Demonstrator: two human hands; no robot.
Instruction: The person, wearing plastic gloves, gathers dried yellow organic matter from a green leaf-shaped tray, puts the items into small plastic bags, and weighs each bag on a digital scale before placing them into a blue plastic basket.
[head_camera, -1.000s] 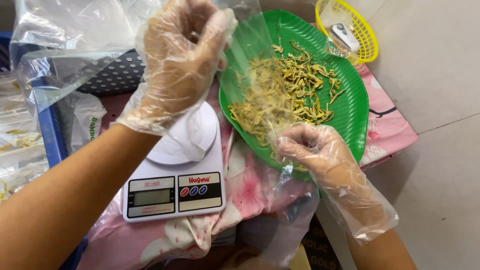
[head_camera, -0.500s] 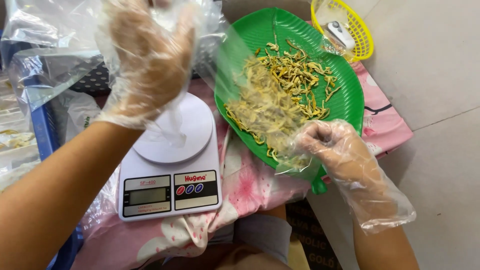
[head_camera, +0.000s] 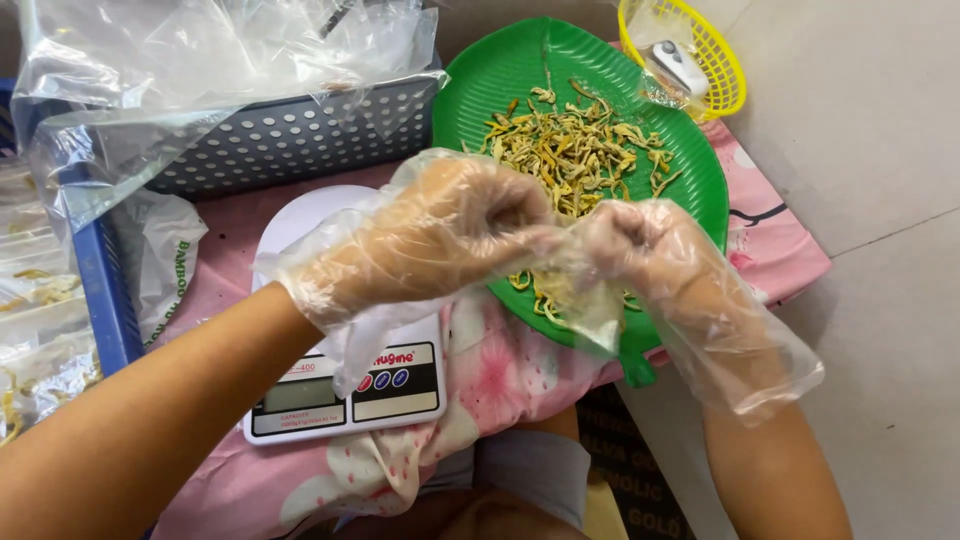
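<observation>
My left hand (head_camera: 440, 235) and my right hand (head_camera: 655, 265) both wear loose clear plastic gloves. They meet over the near rim of a green leaf-shaped tray (head_camera: 480, 90) and pinch the top of a small clear plastic bag (head_camera: 585, 300) that hangs between them. Yellowish dried shreds (head_camera: 580, 150) are piled on the tray; a few show through the bag. A white digital kitchen scale (head_camera: 350, 390) sits just under my left wrist, its round platform partly hidden by the glove.
A grey perforated basket (head_camera: 290, 135) heaped with clear plastic bags stands at the back left. A blue crate (head_camera: 100, 290) with filled packets is at the far left. A yellow basket (head_camera: 715, 60) sits at the back right. A pink floral cloth (head_camera: 500, 370) covers the table.
My left hand has come down from high over the scale to meet my right hand at the tray's near rim, and both now pinch the small bag.
</observation>
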